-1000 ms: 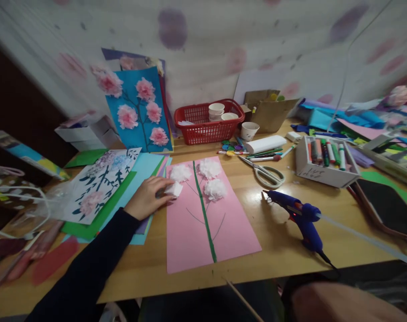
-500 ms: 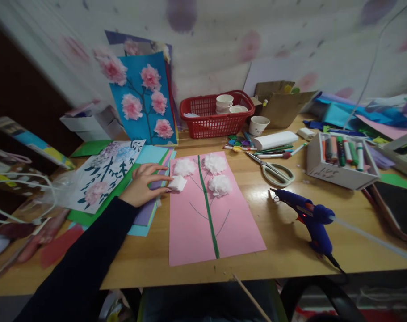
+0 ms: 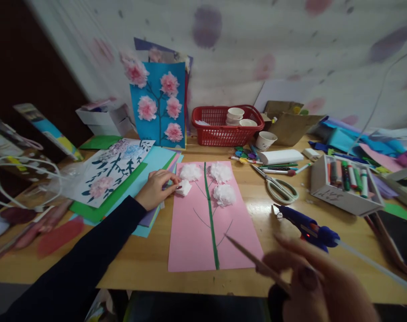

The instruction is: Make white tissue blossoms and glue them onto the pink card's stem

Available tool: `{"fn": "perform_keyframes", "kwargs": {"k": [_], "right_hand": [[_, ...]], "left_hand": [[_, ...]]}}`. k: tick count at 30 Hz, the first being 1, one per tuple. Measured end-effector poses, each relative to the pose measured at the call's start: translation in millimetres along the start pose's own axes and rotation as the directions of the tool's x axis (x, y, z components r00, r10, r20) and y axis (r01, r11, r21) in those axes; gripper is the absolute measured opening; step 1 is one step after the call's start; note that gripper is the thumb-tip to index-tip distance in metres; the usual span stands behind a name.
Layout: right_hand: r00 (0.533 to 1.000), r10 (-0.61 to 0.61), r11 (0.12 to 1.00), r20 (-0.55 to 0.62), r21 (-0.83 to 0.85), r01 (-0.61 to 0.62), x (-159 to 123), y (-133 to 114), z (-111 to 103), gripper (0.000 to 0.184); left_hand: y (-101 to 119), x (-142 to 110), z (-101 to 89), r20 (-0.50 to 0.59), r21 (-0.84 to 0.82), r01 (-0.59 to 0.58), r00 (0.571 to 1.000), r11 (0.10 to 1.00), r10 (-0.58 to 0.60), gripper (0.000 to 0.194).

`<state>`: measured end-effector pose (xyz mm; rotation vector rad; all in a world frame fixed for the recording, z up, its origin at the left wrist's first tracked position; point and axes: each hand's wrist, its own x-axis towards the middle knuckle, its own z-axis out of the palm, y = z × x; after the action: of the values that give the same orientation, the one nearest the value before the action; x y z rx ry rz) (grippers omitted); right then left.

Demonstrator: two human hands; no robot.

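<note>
A pink paper sheet (image 3: 203, 232) lies on the wooden table (image 3: 290, 241), with a green stem strip (image 3: 210, 214) down its middle and three white tissue flowers (image 3: 223, 194) near its top. My left hand (image 3: 155, 190) rests at the sheet's left edge, fingers pinched on a small white tissue wad (image 3: 183, 187). My right hand (image 3: 310, 281) is blurred at the bottom right. Its fingers are closed on a thin wooden stick (image 3: 253, 261) that points up-left over the pink sheet's lower corner.
A blue glue gun (image 3: 307, 226) lies right of the sheet, scissors (image 3: 277, 185) and pens behind it. A marker box (image 3: 346, 185) stands at right, a red basket (image 3: 226, 125) with cups at the back. A blue flower picture (image 3: 159, 107) leans on the wall. Coloured paper sheets (image 3: 123, 179) lie at left.
My right hand has come up into view at the bottom right, carrying the stick over the pink sheet. My left hand stays at the tissue wad, its fingers now curled in.
</note>
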<state>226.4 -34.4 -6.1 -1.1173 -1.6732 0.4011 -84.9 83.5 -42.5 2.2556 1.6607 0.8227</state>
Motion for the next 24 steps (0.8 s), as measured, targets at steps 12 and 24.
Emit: {"fn": "perform_keyframes", "kwargs": {"k": [12,24], "right_hand": [[0.998,0.053,0.996,0.043,-0.078,-0.049,13.2,52.3,57.8,0.022],[0.993,0.093,0.994,0.076,-0.066,-0.088,10.2,50.1,53.9,0.023]], "left_hand": [[5.8,1.5,6.1,-0.004,0.001,0.006,1.0,1.0,-0.006,0.013],[13.6,-4.3,4.8,-0.123,-0.144,0.027,0.991,0.989,-0.045,0.006]]}}
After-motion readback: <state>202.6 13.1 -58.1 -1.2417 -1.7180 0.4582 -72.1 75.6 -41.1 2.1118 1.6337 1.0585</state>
